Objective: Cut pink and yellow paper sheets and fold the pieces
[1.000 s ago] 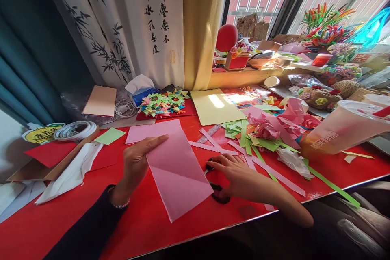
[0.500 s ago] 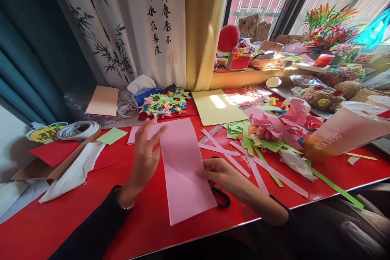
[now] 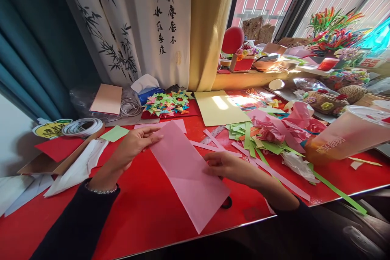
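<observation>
A person works a pink paper sheet (image 3: 190, 178) above a red tabletop (image 3: 137, 219), 2 bare hands on the paper. The left hand (image 3: 134, 146) clamps the upper-left end between thumb and forefinger. The right hand (image 3: 233, 168) grips the right long edge near its middle, thumb on the face; how its far fingertips sit behind the paper cannot be told.

The sheet's long axis slants from upper left, at the left fingers, to lower right, toward the person and the table's front edge. Its free lower end points away from the left hand and lies nearer the right, with 1 corner reaching past and below the right fingers. Just beyond that edge, a black scissors handle (image 3: 227, 202) shows on the table, the rest hidden by paper and hand.

Pink paper strips (image 3: 274, 176) lie beside and beyond the right hand, near a heap of green paper strips (image 3: 243, 130). Past the left hand, a wreath of folded paper stars (image 3: 167, 104) rests at the back.
</observation>
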{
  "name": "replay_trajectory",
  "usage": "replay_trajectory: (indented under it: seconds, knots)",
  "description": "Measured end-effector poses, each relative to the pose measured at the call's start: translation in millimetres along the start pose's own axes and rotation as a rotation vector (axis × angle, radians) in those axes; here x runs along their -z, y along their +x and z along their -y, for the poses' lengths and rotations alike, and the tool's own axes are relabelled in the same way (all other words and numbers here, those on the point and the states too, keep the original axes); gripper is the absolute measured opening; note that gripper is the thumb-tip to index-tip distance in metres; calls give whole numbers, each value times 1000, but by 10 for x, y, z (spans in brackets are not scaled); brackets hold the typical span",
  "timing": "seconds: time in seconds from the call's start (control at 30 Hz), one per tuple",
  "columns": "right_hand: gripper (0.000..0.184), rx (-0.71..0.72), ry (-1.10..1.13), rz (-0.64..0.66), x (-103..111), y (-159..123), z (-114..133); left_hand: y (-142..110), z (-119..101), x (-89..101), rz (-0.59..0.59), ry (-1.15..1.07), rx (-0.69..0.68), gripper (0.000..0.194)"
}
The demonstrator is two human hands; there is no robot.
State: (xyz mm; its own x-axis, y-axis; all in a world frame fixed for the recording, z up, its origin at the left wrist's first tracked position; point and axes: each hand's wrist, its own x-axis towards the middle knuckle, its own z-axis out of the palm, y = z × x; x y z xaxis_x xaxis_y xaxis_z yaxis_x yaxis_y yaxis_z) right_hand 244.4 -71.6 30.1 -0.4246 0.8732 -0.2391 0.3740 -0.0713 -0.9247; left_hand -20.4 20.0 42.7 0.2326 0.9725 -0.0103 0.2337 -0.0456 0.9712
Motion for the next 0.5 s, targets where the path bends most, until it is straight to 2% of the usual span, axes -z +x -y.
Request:
replay_trajectory:
  seconds: [0.1,0.23,0.3,0.37,0.5]
  knots:
    - [30,-29,134,-67,100,1,97,36,-7,91,-179,-134,-87,34]
    - [22,19,188,-253,238,221,295,105,0,232,-425,-295,-177,28]
    - [21,73,129,-367,314,478,396,161,44,342,-508,-216,-194,28]
    - [21,82,74,-417,383,815,464,238,134,468,-543,-41,-169,30]
    - [19,-28,-63,-425,432,1496,455,441,422,660,-528,271,-90,25]
